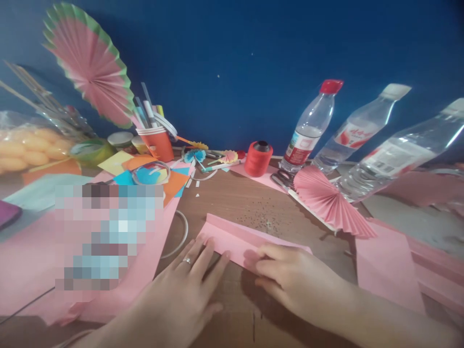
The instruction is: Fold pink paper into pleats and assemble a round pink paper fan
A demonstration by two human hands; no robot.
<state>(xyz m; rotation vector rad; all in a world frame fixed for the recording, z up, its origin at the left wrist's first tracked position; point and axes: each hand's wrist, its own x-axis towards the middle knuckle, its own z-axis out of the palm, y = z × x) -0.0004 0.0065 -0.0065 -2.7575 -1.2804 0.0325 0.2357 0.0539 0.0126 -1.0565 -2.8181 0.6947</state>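
Note:
A folded pink paper strip (pixel 237 243) lies on the brown table in front of me, its far edge creased and standing up slightly. My left hand (pixel 186 280), with a ring on one finger, rests flat with spread fingers, fingertips on the strip's left end. Toward the strip's right part, my right hand (pixel 295 273) has its fingers curled together at the paper's near edge, gripping it. The thumb's contact there is partly hidden. Just beyond the strip, small dark specks are scattered on the table.
Right: a pleated pink paper fan (pixel 335 203), scissors (pixel 282 180), several plastic bottles (pixel 304 133) and more pink paper (pixel 389 268). At the back stand a red thread spool (pixel 258 160) and an orange cup of pens (pixel 158 145). Left: a pink sheet (pixel 145 270), a pixelated patch and a white ring (pixel 185 232).

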